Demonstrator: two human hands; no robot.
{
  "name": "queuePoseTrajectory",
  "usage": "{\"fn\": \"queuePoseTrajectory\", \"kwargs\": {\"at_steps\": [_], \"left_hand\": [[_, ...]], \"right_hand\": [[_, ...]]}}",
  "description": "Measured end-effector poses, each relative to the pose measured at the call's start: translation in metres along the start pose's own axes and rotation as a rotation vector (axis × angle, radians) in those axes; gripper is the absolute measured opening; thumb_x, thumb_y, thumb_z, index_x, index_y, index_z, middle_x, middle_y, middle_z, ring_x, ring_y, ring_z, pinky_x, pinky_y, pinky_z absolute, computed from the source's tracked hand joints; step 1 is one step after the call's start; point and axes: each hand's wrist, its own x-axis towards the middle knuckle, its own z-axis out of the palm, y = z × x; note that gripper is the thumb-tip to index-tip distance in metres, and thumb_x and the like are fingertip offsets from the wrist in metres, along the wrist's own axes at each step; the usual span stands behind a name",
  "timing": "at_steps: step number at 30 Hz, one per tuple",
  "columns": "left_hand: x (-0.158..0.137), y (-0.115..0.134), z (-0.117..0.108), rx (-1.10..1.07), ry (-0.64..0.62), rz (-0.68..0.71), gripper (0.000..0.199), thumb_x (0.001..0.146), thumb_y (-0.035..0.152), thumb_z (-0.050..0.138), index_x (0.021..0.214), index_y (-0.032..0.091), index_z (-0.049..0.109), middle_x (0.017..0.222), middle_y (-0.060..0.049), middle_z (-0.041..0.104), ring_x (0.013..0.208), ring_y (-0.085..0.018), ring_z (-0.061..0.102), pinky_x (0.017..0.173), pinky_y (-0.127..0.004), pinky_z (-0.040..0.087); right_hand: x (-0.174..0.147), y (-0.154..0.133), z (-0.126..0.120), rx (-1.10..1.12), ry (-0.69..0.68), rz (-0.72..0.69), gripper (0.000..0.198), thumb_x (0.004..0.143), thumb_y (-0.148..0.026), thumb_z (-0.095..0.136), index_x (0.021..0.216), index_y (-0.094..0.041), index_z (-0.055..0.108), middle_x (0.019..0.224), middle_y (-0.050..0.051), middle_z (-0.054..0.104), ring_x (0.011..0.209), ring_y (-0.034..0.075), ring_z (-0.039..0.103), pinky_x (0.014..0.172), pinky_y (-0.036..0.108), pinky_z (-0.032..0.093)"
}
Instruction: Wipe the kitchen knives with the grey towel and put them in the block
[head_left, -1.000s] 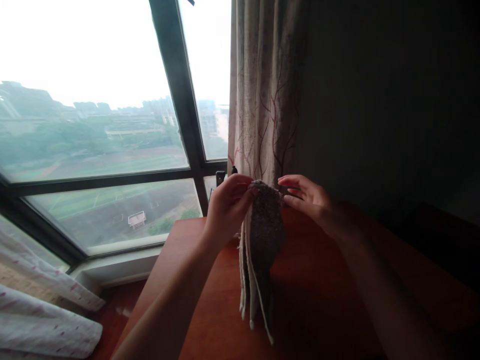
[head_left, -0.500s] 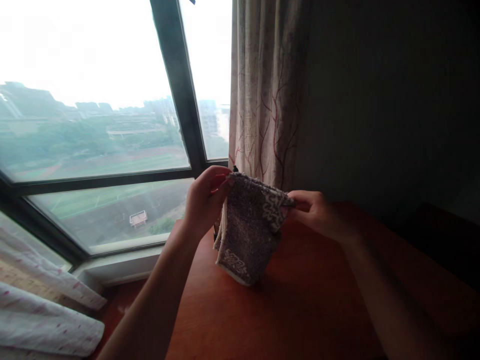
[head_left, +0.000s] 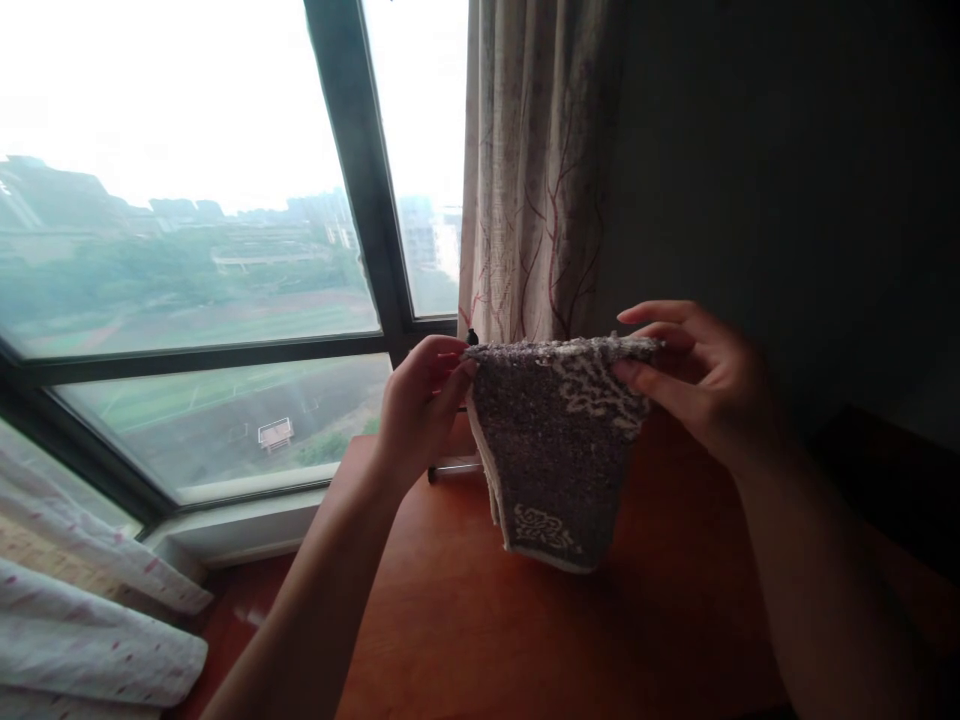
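Note:
A folded grey-brown towel [head_left: 551, 450] with pale scroll patterns hangs between my two hands above the wooden table. My left hand [head_left: 429, 395] pinches its upper left corner between thumb and fingers. At the upper right corner, my right hand [head_left: 686, 375] grips the towel with the thumb in front and the index finger raised off it. The top fold runs nearly level, and pale edges of the layers show along the left side. Behind the towel, part of a dark-topped object [head_left: 472, 337] shows; the rest is hidden.
The reddish-brown table [head_left: 427, 620] spreads beneath my hands. A dark-framed window [head_left: 371, 200] stands to the left, with a patterned curtain [head_left: 517, 200] beside it. Another white spotted curtain [head_left: 97, 640] hangs at the lower left. The right side is dark.
My right hand has moved right and up, pulling the towel's top edge wider and level. The towel has swung to the right. My left hand has barely moved.

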Motion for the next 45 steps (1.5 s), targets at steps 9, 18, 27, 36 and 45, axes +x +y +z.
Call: {"fn": "queuePoseTrajectory", "kwargs": {"at_steps": [9, 18, 27, 36, 45], "left_hand": [[-0.011, 0.018, 0.018, -0.201, -0.098, -0.099, 0.017, 0.078, 0.033, 0.071, 0.084, 0.019, 0.062, 0.060, 0.004, 0.057, 0.050, -0.008, 0.047, 0.044, -0.018, 0.038], [-0.024, -0.107, 0.030, 0.103, -0.099, -0.193, 0.012, 0.081, 0.032, 0.063, 0.084, 0.020, 0.060, 0.070, 0.001, 0.063, 0.061, -0.013, 0.059, 0.052, -0.021, 0.044], [-0.123, -0.118, 0.015, 0.216, -0.345, -0.156, 0.013, 0.090, 0.024, 0.052, 0.100, 0.021, 0.060, 0.094, -0.005, 0.068, 0.087, -0.019, 0.064, 0.080, -0.030, 0.050], [-0.203, -0.120, 0.009, 0.293, -0.647, -0.162, 0.025, 0.083, 0.006, 0.048, 0.088, 0.024, 0.066, 0.110, -0.006, 0.068, 0.105, -0.020, 0.061, 0.091, -0.030, 0.048], [-0.180, -0.149, 0.019, 0.466, -0.373, -0.208, 0.021, 0.085, 0.014, 0.050, 0.097, 0.024, 0.065, 0.105, -0.007, 0.070, 0.100, -0.022, 0.064, 0.089, -0.035, 0.049]], "right_hand": [[-0.002, 0.010, -0.016, 0.242, 0.040, 0.093, 0.027, 0.077, -0.034, 0.074, 0.102, -0.029, 0.066, 0.078, -0.001, 0.062, 0.066, 0.013, 0.056, 0.057, 0.024, 0.045], [-0.014, 0.148, 0.022, 0.096, -0.033, 0.351, 0.037, 0.069, -0.042, 0.077, 0.095, -0.018, 0.067, 0.087, 0.005, 0.070, 0.085, 0.021, 0.065, 0.075, 0.032, 0.051], [-0.126, 0.160, 0.008, 0.058, -0.254, 0.409, 0.022, 0.078, -0.026, 0.065, 0.100, -0.021, 0.066, 0.103, 0.006, 0.070, 0.097, 0.024, 0.066, 0.088, 0.035, 0.053], [-0.202, 0.188, -0.001, -0.253, -0.446, 0.291, 0.041, 0.068, -0.003, 0.042, 0.087, -0.023, 0.071, 0.102, 0.005, 0.071, 0.102, 0.022, 0.065, 0.094, 0.037, 0.050], [-0.191, 0.173, 0.095, -0.628, -0.237, 0.151, 0.044, 0.089, -0.033, 0.048, 0.130, -0.018, 0.056, 0.139, 0.013, 0.053, 0.130, 0.030, 0.046, 0.107, 0.048, 0.040]]}}
